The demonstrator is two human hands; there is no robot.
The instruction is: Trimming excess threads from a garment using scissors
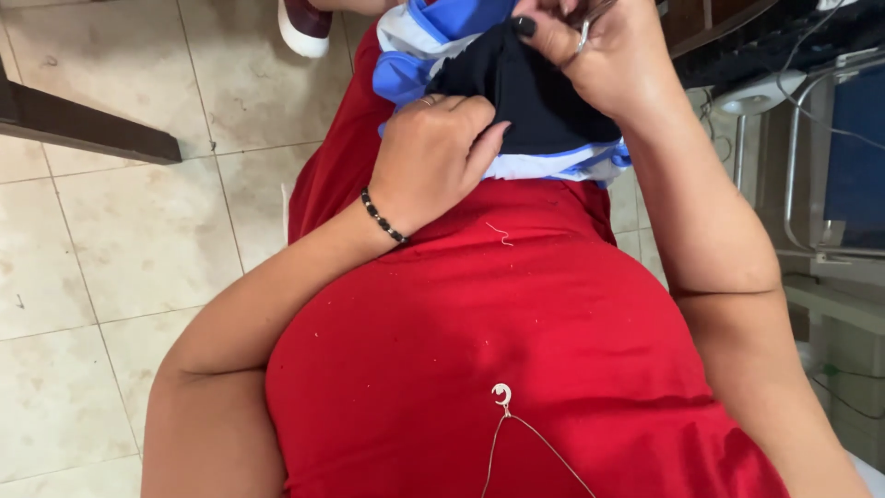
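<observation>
Both hands gripping bunched cloth on the lap.

Cloth (pixel 530 97), dark with blue-white parts, is crumpled; long axis runs roughly left-right across the red dress (pixel 479 314). Left hand (pixel 433 157) is clenched on its lower left edge; right hand (pixel 599 55) pinches the top, fingers curled into the fabric. Loose thread (pixel 500 233) lies just below. Tiled floor (pixel 101 249) left, metal frame (pixel 811 166) right.

- Hands: 2, left hand (pixel 433 152) and right hand (pixel 590 55).
- Cloth bundle (pixel 530 97), dark and blue: 1.
- Beaded bracelet (pixel 381 217): 1.
- Finger ring (pixel 583 35): 1.
- Crescent pendant (pixel 501 395) on chain: 1.
- Loose thread (pixel 501 233) on red dress (pixel 479 323): 1.
- Shoe (pixel 304 26): 1.
</observation>
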